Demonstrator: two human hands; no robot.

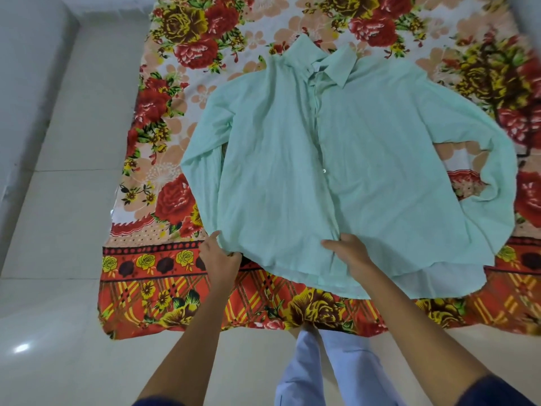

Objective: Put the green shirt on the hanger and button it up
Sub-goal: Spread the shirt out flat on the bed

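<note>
A pale green shirt (336,171) lies spread front up on a flowered bedsheet, collar at the far end, hem toward me. Its front panels lie together along the middle and one small button shows there. Both sleeves bend inward at the sides. My left hand (219,259) pinches the shirt's near left hem corner. My right hand (348,253) grips the hem near the middle front edge. No hanger is in view.
The flowered sheet (175,288) covers a bed that fills the middle and right. Pale floor tiles (58,230) run along the left and near side, with a white wall at far left. My legs in light trousers (322,370) stand against the bed's near edge.
</note>
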